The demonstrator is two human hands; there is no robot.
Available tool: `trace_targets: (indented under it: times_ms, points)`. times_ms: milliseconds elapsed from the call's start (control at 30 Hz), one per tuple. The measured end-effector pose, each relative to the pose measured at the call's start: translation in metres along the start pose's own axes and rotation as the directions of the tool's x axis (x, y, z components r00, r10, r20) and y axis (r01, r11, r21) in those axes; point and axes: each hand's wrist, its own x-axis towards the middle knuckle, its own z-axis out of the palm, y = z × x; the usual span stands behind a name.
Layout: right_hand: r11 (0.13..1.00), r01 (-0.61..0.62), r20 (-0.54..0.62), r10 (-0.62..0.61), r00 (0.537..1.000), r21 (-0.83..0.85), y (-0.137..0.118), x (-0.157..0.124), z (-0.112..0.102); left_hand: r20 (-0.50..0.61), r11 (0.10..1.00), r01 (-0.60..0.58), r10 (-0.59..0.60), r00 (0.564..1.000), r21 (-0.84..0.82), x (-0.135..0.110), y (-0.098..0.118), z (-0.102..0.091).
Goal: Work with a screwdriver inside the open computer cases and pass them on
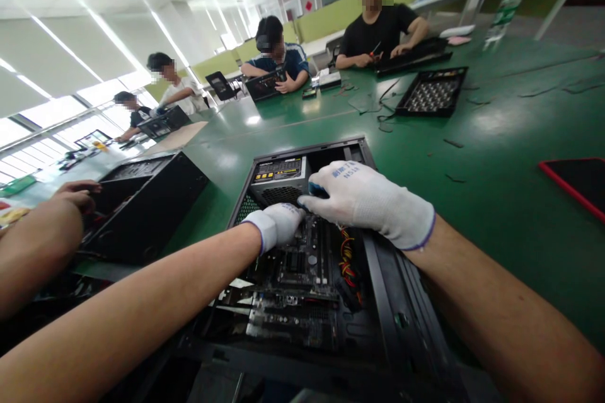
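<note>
An open black computer case (385,289) lies in front of me, with a power supply (278,176) at its far end and a motherboard (307,258) inside. My left hand (282,225), in a white glove, reaches in just below the power supply. Its fingers are bent together over the board's upper part, and their tips are hidden. From the right my gloved right hand (362,198) arches over the case wall, its fingers curled beside the power supply. Whatever either hand pinches is too hidden to name. Red, yellow and black cables (348,258) hang beneath the right hand.
To the left stands another black case (146,208), with a co-worker's hand (78,195) at it. A metal-lined black panel (432,93) and cable scraps lie on the green table (496,138). A red-edged black tray (579,182) is at right. Several people work across the table.
</note>
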Motion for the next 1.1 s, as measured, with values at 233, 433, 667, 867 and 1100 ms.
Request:
trace_targets:
  times_ms: [233,433,667,867,1100]
  points:
    - [1.0,-0.018,0.01,0.018,1.0,0.011,-0.001,0.0,-0.001,-0.028,0.999,0.003,-0.002,1.0,0.034,0.001,-0.002,-0.001]
    - [0.999,-0.014,-0.015,0.014,1.0,0.033,0.002,0.002,0.004,-0.005,0.999,-0.014,0.015,1.0,0.051,0.006,-0.009,0.005]
    - [1.0,0.001,-0.004,-0.001,1.0,0.016,0.0,0.002,0.002,-0.015,0.997,-0.021,0.022,1.0,0.073,0.007,-0.01,0.005]
    - [1.0,0.003,-0.002,-0.003,1.0,0.001,0.0,0.002,0.002,-0.007,0.997,-0.029,0.029,1.0,0.065,0.006,-0.008,0.002]
    - [1.0,-0.011,0.009,0.011,1.0,0.017,-0.001,0.002,0.002,0.025,0.997,-0.01,0.008,1.0,0.07,0.006,-0.003,-0.001]
